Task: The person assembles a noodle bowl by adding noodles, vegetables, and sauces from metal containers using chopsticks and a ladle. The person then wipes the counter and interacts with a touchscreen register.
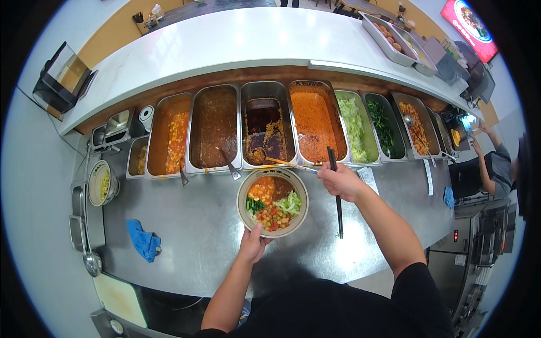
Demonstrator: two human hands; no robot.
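Note:
My left hand (253, 243) holds the rim of a pale bowl (241, 217) from its near side, thumb on the edge. Inside are red-orange egg sauce, brown sauce, dark greens, shredded pale-green vegetable and diced orange-brown pieces. My right hand (341, 181) is closed around a long-handled ladle (290, 165) and a pair of black chopsticks (339, 211), which point down toward the counter. The ladle's handle, stained orange, slants over the bowl's far rim to the pan of dark sauce (246, 121); its scoop lies in that pan.
Beside that pan stand brown sauce (214, 124), orange-red sauce (315, 118), shredded vegetable (354, 127), greens (383, 132) and diced pieces (414, 129). Leftward are another bowl (107, 191) and a blue cloth (143, 239) on the steel counter (191, 248). Another person (484, 172) stands at right.

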